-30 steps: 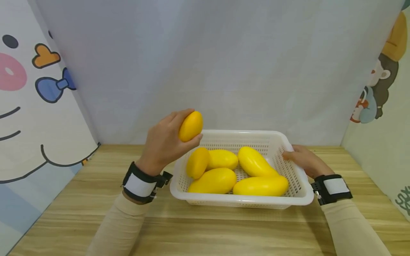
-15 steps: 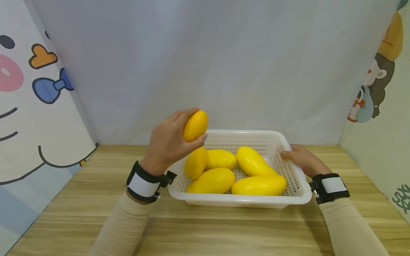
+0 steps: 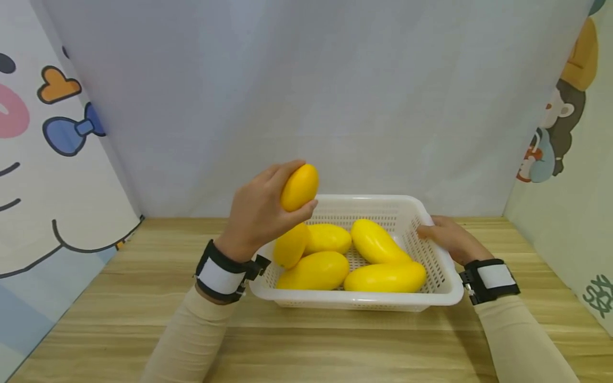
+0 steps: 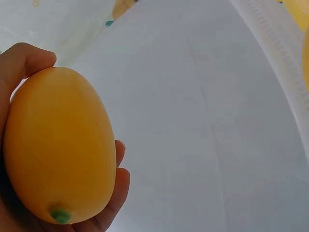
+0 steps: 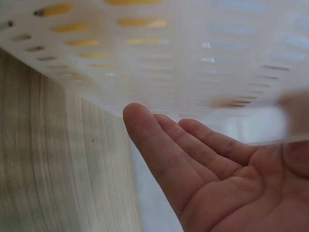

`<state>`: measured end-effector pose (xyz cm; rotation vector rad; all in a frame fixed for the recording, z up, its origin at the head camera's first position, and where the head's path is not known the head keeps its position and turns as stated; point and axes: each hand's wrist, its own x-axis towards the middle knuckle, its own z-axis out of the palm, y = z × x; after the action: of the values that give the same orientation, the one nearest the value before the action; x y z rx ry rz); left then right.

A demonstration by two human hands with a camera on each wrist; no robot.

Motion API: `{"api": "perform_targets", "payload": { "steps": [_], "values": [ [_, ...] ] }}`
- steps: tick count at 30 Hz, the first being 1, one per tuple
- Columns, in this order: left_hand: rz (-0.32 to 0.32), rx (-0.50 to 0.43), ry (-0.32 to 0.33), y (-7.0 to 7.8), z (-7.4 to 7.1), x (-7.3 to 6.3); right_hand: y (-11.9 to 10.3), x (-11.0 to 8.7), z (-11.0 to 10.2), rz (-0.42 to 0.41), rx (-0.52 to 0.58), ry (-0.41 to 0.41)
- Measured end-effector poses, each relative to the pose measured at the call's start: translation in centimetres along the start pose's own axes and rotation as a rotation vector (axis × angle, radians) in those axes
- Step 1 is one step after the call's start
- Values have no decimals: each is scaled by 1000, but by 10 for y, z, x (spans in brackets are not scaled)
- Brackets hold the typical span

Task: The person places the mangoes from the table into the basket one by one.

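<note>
A yellow mango (image 3: 300,187) with a green stem end is gripped in my left hand (image 3: 261,207). It is held above the back left part of a white perforated plastic basket (image 3: 356,299). In the left wrist view, the fingers wrap around the mango (image 4: 60,145) from both sides. Several more mangoes (image 3: 385,277) lie inside the basket. At the basket's right end, my right hand (image 3: 452,238) holds the rim, thumb over the inside. In the right wrist view, the fingers of the right hand (image 5: 193,164) lie against the outside of the basket wall (image 5: 159,82).
The basket stands on a wood-grain table (image 3: 297,346). A pale grey cloth (image 3: 335,106) hangs behind it. Panels with cartoon prints stand at the left (image 3: 72,202) and right (image 3: 565,223).
My left hand has moved a little to the right with the mango, further over the basket. The right hand keeps its hold on the rim. The whole view has shifted slightly.
</note>
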<state>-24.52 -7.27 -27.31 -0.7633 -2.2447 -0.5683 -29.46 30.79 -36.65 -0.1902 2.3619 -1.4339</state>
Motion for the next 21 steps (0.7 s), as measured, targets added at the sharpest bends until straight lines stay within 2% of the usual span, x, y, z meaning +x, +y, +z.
{"api": "perform_targets", "payload": {
  "steps": [13,21],
  "values": [
    [21,-11,-26,10,9,4,1,1,0,9,0,7],
    [32,-5,-68,13,15,4,0,1,0,7,-3,14]
  ]
}}
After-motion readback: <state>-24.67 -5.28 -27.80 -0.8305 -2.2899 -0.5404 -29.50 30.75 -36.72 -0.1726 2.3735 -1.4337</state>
